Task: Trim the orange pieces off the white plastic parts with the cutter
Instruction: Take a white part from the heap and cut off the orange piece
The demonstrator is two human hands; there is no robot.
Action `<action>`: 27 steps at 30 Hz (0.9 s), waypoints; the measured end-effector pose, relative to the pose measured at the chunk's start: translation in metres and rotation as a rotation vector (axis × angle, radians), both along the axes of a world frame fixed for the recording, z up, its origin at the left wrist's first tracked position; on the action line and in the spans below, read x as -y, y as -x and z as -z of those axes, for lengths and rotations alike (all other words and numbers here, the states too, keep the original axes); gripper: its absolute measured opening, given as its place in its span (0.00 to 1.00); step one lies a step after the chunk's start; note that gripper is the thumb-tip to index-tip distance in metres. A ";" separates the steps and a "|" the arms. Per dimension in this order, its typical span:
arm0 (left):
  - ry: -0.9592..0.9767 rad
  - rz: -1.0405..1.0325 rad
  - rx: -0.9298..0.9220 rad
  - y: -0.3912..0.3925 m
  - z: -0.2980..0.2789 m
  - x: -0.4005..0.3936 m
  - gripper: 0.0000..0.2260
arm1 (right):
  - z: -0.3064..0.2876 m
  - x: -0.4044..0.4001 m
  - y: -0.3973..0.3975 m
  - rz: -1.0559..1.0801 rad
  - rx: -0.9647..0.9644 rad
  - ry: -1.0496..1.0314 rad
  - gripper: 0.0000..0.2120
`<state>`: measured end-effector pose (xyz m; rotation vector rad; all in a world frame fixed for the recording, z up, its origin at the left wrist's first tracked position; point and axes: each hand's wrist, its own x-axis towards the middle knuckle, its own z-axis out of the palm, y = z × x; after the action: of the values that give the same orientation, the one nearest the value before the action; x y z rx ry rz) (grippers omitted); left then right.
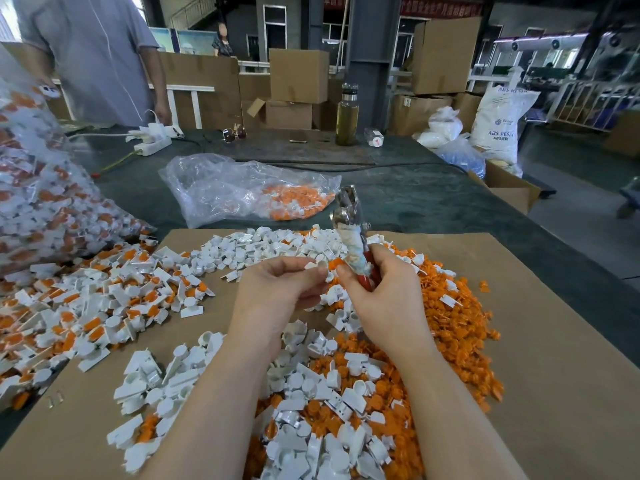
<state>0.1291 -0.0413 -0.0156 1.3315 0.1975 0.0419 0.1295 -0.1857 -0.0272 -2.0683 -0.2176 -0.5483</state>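
Observation:
My left hand (277, 289) pinches a small white plastic part (317, 265) between thumb and fingertips, above the cardboard sheet (554, 358). An orange piece (335, 263) shows right beside it, between my two hands. My right hand (384, 292) grips the cutter (349, 233) by its red, cloth-wrapped handles, metal jaws pointing up and away. Untrimmed white-and-orange parts (104, 299) lie heaped at the left. Trimmed white parts (270, 251) and loose orange pieces (460, 327) are piled around my hands.
A full clear bag of parts (41, 202) leans at the left; a half-empty bag (242, 192) lies behind the cardboard. A person in a grey shirt (90, 57) stands at the table's far left. A bottle (347, 116), sunglasses (234, 134), a phone (298, 136) and a power strip (152, 145) sit at the back.

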 end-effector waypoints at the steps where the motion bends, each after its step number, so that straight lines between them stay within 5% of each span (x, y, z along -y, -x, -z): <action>1: -0.003 0.005 -0.004 0.000 0.000 0.001 0.07 | 0.000 0.000 0.000 -0.001 0.007 -0.006 0.05; 15: -0.002 0.022 0.093 0.006 -0.006 0.006 0.06 | 0.000 -0.003 0.001 0.048 0.131 0.005 0.07; 27: -0.292 -0.050 0.205 0.005 -0.005 0.009 0.05 | 0.000 -0.004 0.002 0.062 0.154 0.021 0.11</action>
<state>0.1237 -0.0499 -0.0109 1.6019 0.0511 0.2561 0.1276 -0.1819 -0.0270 -2.0597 -0.2505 -0.7469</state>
